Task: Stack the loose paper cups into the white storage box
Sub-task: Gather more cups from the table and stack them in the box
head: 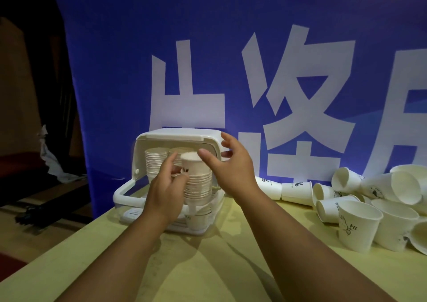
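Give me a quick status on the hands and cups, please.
Left hand at front cup stack, grip blurred. Right hand open beside its top. Stacks inside white storage box. Loose cups heaped at right, path clear.

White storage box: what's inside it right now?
Inside the white storage box: a tall front stack of paper cups, with a left stack and a middle stack behind it. The left hand covers the space between them, so whatever sits there cannot be seen.

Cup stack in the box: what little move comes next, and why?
Probably press the top cup down with the open right grip. It sticks up well above the nested rims of the stack, and the left grip is at the stack's side.
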{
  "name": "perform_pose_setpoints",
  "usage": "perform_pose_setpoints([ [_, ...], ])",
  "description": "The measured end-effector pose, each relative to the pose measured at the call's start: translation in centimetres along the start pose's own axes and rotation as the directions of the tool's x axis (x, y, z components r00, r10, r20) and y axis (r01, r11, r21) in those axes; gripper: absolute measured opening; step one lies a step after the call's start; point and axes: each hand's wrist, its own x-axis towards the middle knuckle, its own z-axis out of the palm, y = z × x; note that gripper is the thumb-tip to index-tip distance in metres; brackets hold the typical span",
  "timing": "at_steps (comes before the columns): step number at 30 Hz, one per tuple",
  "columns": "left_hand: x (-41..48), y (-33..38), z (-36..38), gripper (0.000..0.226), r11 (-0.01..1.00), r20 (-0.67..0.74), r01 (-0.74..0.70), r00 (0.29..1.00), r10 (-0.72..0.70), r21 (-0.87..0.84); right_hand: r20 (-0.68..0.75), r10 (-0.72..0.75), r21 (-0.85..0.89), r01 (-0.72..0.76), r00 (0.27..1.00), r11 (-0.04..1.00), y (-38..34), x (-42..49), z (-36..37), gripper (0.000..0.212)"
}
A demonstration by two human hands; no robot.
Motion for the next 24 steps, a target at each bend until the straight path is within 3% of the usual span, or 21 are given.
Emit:
perform_pose_setpoints([
  [4,0.1,-0.2,0.0,0.056,1.0,-0.016,-0.006,1.0,0.006,0.001,0.026,-0.034,-0.038,0.035,0.999,0.999,0.2,-0.5,0.2,0.043],
  [8,0.2,-0.2,0.2,0.031,0.992,-0.069,-0.032,0.997,0.041,0.121,0.117,0.001,-0.146,0.016,0.993,0.989,1.9,-0.9,1.1,0.036],
  [17,0.4,-0.2,0.3,0.017,0.989,-0.138,-0.032,0.989,0.052,0.143,0.095,0.027,-0.091,-0.019,0.995,0.996,2.9,-1.7,1.7,0.033],
  [21,-0.7,0.5,0.3,0.009,0.931,-0.233,-0.14,0.946,0.227,0.339,0.038,0.097,-0.108,-0.093,0.995,0.99,2.7,-2.3,0.5,0.024],
  [24,-2.0,1.3,1.1,0.018,0.863,-0.141,-0.207,0.943,0.302,0.462,-0.012,0.138,-0.143,-0.138,0.99,0.98,3.0,-3.1,-1.1,0.014],
])
